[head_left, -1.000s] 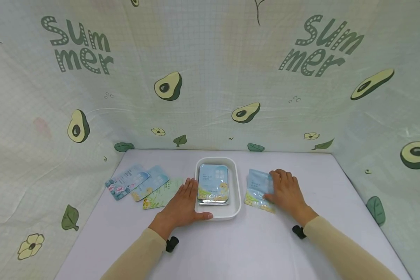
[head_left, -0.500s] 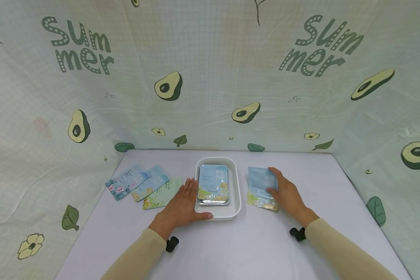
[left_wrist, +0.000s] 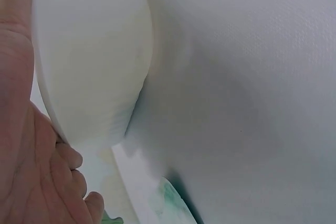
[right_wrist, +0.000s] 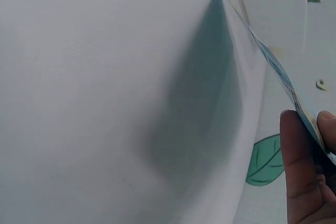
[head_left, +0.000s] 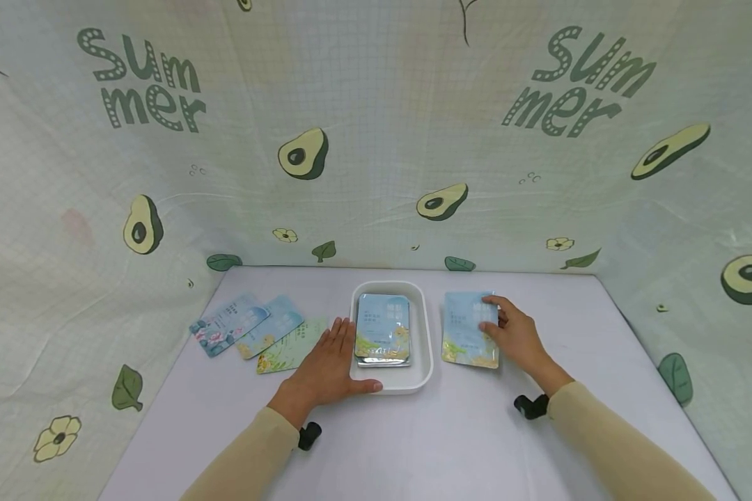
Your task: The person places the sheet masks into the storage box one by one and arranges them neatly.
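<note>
From my head view, the left hand lies flat along the left side of the tray, four fingers straight and close together, thumb spread out over the near rim. My left wrist view shows the thumb along the tray's wall.

The right hand pinches the packet by its right edge, thumb on the face towards me, fingers behind. My right wrist view has this packet edge-on and lifted, its shadow on the table; I cannot tell whether its lowest corner touches down.

The packet stands just right of the tray, a narrow strip of table between them. In the tray, the stack sits towards the left and far side, so floor shows along its right and near sides. Left of the left hand, three loose packets fan out, the green one nearest the fingers. To the right, tabletop runs past the right hand to the edge.
</note>
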A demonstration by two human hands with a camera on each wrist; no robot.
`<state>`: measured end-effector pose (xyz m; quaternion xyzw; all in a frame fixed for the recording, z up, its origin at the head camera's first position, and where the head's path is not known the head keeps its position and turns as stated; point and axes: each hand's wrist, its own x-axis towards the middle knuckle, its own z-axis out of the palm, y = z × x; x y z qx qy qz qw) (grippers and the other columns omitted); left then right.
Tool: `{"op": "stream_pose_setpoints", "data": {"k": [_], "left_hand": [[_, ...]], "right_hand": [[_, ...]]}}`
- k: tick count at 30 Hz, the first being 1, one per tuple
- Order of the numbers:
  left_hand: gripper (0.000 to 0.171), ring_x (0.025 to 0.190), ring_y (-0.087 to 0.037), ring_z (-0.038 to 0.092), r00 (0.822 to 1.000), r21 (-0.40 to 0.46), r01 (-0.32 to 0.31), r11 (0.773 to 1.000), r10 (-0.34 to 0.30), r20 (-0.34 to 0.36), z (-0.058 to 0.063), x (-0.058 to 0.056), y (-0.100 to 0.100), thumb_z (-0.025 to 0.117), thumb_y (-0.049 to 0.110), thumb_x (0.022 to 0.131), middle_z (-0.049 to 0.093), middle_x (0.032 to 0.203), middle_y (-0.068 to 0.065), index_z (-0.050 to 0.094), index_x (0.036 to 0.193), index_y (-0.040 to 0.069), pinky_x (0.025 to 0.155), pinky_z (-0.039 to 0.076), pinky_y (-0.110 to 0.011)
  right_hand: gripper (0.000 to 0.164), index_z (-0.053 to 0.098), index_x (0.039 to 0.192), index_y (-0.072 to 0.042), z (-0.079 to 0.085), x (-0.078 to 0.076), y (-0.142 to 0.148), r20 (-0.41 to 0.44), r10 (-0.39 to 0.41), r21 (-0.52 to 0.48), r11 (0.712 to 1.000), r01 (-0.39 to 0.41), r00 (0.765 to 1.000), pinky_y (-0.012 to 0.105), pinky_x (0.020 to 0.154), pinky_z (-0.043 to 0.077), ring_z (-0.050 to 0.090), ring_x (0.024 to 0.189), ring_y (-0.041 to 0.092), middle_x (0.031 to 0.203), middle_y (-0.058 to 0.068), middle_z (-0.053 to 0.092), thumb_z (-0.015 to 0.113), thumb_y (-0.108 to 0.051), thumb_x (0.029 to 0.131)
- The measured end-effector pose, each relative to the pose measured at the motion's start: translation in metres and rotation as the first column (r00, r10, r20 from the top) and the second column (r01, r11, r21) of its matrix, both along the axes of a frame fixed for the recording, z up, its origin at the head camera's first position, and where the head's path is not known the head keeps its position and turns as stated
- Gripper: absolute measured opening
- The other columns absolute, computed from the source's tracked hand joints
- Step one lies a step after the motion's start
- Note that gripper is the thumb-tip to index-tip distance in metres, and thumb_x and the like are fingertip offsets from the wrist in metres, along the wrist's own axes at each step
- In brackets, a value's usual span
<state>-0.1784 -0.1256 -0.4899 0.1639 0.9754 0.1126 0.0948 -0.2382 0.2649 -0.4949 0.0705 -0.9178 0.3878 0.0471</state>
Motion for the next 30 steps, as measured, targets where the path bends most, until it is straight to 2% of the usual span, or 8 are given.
{"op": "stream_pose_setpoints", "data": {"k": [5, 12, 14, 17, 19, 21, 24, 30], "left_hand": [[0.135, 0.165, -0.033, 0.004, 1.000, -0.009, 0.003, 1.000, -0.003, -0.011, 0.000, -0.001, 0.001, 0.056, 0.092, 0.081, 0.010, 0.177, -0.018, 0.012, 0.169, 0.000, 0.133, 0.015, -0.050], [0.135, 0.165, -0.034, 0.004, 1.000, -0.012, 0.004, 1.000, -0.005, -0.012, 0.001, -0.001, 0.002, 0.057, 0.092, 0.080, 0.010, 0.177, -0.018, 0.011, 0.169, 0.001, 0.133, 0.016, -0.050], [0.136, 0.165, -0.034, 0.005, 1.000, -0.009, 0.003, 1.000, -0.003, -0.010, 0.001, -0.001, 0.002, 0.058, 0.092, 0.080, 0.011, 0.177, -0.018, 0.012, 0.169, 0.000, 0.133, 0.016, -0.051], [0.136, 0.165, -0.034, 0.005, 1.000, -0.007, 0.002, 1.000, -0.002, -0.008, 0.001, -0.001, 0.002, 0.058, 0.092, 0.080, 0.011, 0.177, -0.018, 0.012, 0.169, 0.000, 0.133, 0.016, -0.050], [0.136, 0.165, -0.034, 0.005, 1.000, -0.007, 0.000, 1.000, 0.000, -0.008, 0.001, -0.001, 0.003, 0.058, 0.092, 0.080, 0.011, 0.177, -0.018, 0.012, 0.169, 0.001, 0.133, 0.016, -0.050], [0.135, 0.165, -0.034, 0.005, 1.000, -0.009, 0.000, 1.000, 0.000, -0.011, 0.001, 0.000, 0.002, 0.058, 0.092, 0.080, 0.011, 0.177, -0.018, 0.012, 0.169, 0.000, 0.133, 0.016, -0.051], [0.135, 0.165, -0.035, 0.005, 1.000, -0.016, 0.001, 1.000, -0.001, -0.015, 0.001, 0.000, 0.002, 0.057, 0.092, 0.080, 0.010, 0.177, -0.018, 0.011, 0.169, 0.001, 0.133, 0.016, -0.051], [0.135, 0.165, -0.035, 0.004, 1.000, -0.023, -0.001, 1.000, 0.000, -0.021, 0.000, 0.000, 0.001, 0.057, 0.092, 0.081, 0.010, 0.177, -0.018, 0.011, 0.169, 0.001, 0.133, 0.015, -0.052]], "right_hand": [[0.054, 0.054, 0.148, -0.006, 0.006, -0.004, -0.002, 0.003, -0.009, 0.013, 1.000, 0.009, 1.000, 0.024, 0.067, 0.052, 0.067, 0.090, 0.025, 0.099, 0.023, 0.070, 0.075, -0.009, 0.098], [0.053, 0.055, 0.148, -0.009, 0.023, -0.011, -0.005, -0.012, -0.023, 0.006, 1.000, 0.023, 1.000, 0.027, 0.060, 0.041, 0.050, 0.075, 0.023, 0.074, 0.004, 0.043, 0.075, -0.011, 0.099], [0.053, 0.055, 0.149, -0.008, 0.030, -0.014, -0.007, -0.026, -0.020, -0.001, 1.000, 0.020, 0.999, 0.026, 0.062, 0.046, 0.059, 0.079, 0.025, 0.078, 0.013, 0.056, 0.074, -0.010, 0.099], [0.053, 0.054, 0.149, -0.005, 0.040, -0.018, -0.011, -0.039, -0.013, -0.024, 1.000, 0.012, 0.999, 0.023, 0.069, 0.054, 0.072, 0.095, 0.033, 0.106, 0.029, 0.072, 0.073, -0.009, 0.100], [0.053, 0.054, 0.150, -0.005, 0.046, -0.021, -0.014, -0.043, -0.015, -0.043, 0.999, 0.013, 0.999, 0.022, 0.071, 0.056, 0.073, 0.100, 0.035, 0.114, 0.030, 0.073, 0.073, -0.009, 0.100], [0.053, 0.054, 0.150, -0.007, 0.052, -0.024, -0.020, -0.036, -0.019, -0.076, 0.997, 0.016, 0.999, 0.022, 0.066, 0.054, 0.071, 0.089, 0.030, 0.100, 0.026, 0.071, 0.073, -0.010, 0.100], [0.054, 0.054, 0.150, -0.009, 0.060, -0.025, -0.032, -0.015, -0.017, -0.135, 0.991, 0.015, 1.000, 0.021, 0.062, 0.052, 0.067, 0.085, 0.024, 0.098, 0.022, 0.070, 0.073, -0.011, 0.100], [0.055, 0.054, 0.150, -0.010, 0.059, -0.027, -0.068, 0.048, 0.029, -0.225, 0.974, -0.017, 0.998, 0.021, 0.065, 0.055, 0.070, 0.091, 0.022, 0.117, 0.024, 0.074, 0.073, -0.009, 0.099]]}}
